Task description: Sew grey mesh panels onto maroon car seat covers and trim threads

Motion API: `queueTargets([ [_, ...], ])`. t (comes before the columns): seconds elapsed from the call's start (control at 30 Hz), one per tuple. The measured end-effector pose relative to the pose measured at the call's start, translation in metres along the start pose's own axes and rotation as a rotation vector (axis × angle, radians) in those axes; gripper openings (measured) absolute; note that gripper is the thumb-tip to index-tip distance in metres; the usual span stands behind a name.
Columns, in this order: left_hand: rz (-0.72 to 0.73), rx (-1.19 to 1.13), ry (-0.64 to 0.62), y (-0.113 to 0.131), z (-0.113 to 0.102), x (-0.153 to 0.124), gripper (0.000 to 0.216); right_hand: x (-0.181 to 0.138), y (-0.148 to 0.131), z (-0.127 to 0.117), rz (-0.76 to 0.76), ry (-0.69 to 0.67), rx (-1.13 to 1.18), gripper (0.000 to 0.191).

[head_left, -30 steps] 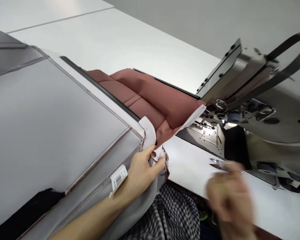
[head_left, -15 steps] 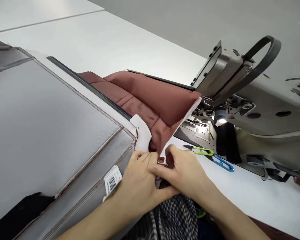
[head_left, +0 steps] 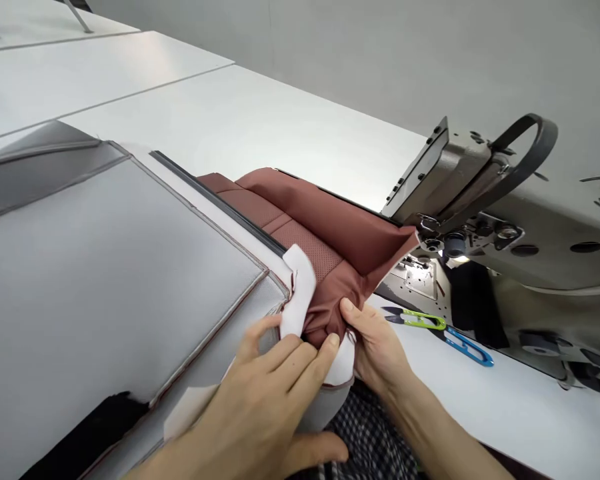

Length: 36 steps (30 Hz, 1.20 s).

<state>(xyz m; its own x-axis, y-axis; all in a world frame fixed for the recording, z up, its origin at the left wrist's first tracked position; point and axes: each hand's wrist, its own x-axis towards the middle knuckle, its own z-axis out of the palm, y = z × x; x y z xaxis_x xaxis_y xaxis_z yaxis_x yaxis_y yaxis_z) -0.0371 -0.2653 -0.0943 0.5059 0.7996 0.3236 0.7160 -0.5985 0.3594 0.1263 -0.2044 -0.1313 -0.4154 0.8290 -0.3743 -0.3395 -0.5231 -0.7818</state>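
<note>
A reddish-brown seat cover (head_left: 300,210) with perforated panels lies folded, its grey backing (head_left: 180,247) facing up on the left. My right hand (head_left: 383,347) grips the cover's gathered edge, thumb on top and fingers underneath. My left hand (head_left: 275,380) rests on the cover's near corner, fingers stretched out and thumb spread away; its index fingertip touches the bunched red material. Between the hands, a white flap (head_left: 341,363) shows under the red edge. Another white strip (head_left: 300,287) curls up just beyond my left fingers.
A sewing machine (head_left: 480,200) stands on the right, its lamp lit. Green-handled thread snips (head_left: 423,319) and blue-handled snips (head_left: 470,347) lie on the white table (head_left: 480,407) beside my right hand. Black trim strips (head_left: 215,200) run along the cover. A black patch (head_left: 95,427) sits at lower left.
My hands have moved apart from being close together. The near corner now shows more red material and a white flap. My left hand has flattened out. The view has shifted.
</note>
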Motion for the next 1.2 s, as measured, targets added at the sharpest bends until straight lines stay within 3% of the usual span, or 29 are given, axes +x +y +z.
queueTargets([
  [0.13,0.000,-0.048,0.089,-0.001,-0.013,-0.007,0.059,0.003,0.009,0.023,0.039,-0.007,0.261,0.035],
  [0.23,-0.099,-0.086,0.185,0.000,-0.019,-0.012,0.024,-0.002,0.001,0.025,0.007,-0.081,0.189,0.033],
  [0.3,-0.152,-0.094,0.230,0.001,-0.018,-0.011,0.013,-0.009,-0.008,0.019,-0.021,-0.112,0.028,0.029],
  [0.4,-0.152,-0.034,0.181,-0.003,-0.013,-0.005,0.022,-0.017,-0.015,0.011,-0.035,-0.048,-0.192,0.027],
  [0.47,-0.140,0.041,0.139,-0.007,-0.012,0.001,0.025,-0.018,-0.014,0.009,-0.037,-0.020,-0.190,0.020],
  [0.6,-0.203,0.090,0.148,-0.014,-0.024,0.006,0.008,-0.003,-0.004,0.019,0.029,-0.151,0.077,0.018],
  [0.73,-0.296,0.013,0.175,-0.018,-0.047,0.000,0.021,0.016,0.011,0.041,0.173,-0.246,0.325,0.017],
  [0.83,-0.319,-0.062,0.251,-0.023,-0.058,-0.004,0.007,0.023,0.018,0.055,0.221,-0.252,0.408,0.013],
  [1.0,-0.173,0.127,0.416,-0.033,-0.065,-0.009,0.015,0.021,0.016,0.067,0.084,-0.187,0.388,0.015],
  [1.2,0.011,0.380,0.279,-0.034,-0.080,-0.006,0.013,0.014,0.015,0.073,-0.024,-0.209,0.370,0.017],
])
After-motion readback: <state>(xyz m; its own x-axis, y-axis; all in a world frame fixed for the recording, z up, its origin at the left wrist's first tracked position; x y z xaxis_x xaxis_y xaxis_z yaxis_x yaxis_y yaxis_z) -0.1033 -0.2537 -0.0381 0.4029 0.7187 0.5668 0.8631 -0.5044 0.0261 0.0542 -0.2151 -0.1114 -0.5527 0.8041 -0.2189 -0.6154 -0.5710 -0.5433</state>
